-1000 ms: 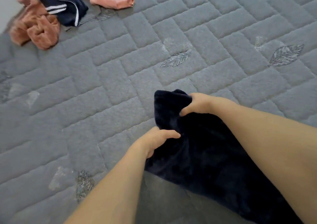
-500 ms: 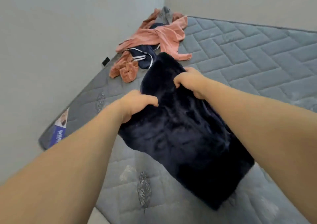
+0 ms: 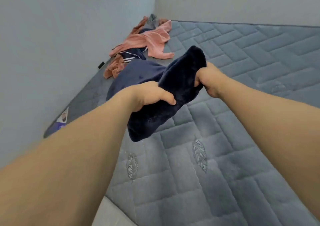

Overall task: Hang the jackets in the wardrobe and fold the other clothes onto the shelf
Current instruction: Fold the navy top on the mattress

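Observation:
A dark navy plush garment (image 3: 174, 90) hangs folded between both hands, lifted above the grey quilted mattress (image 3: 233, 139). My left hand (image 3: 150, 96) grips its near left edge, thumb on top. My right hand (image 3: 207, 78) grips the right side with fingers curled into the fabric. Part of the garment (image 3: 136, 73) trails down to the mattress behind my left hand. A pile of other clothes lies at the far left corner: a salmon pink top (image 3: 152, 42), a navy piece with white stripes (image 3: 129, 56) and a rust-coloured piece (image 3: 114, 68).
A grey wall (image 3: 52, 44) runs along the mattress's left side, and another wall (image 3: 242, 6) stands behind its far edge. A label (image 3: 63, 118) is on the mattress's left border. Pale floor (image 3: 107, 213) shows at the bottom.
Both hands have raised the navy garment off the mattress and bunched it into a fold. The camera has tilted up, bringing the walls and clothes pile into view.

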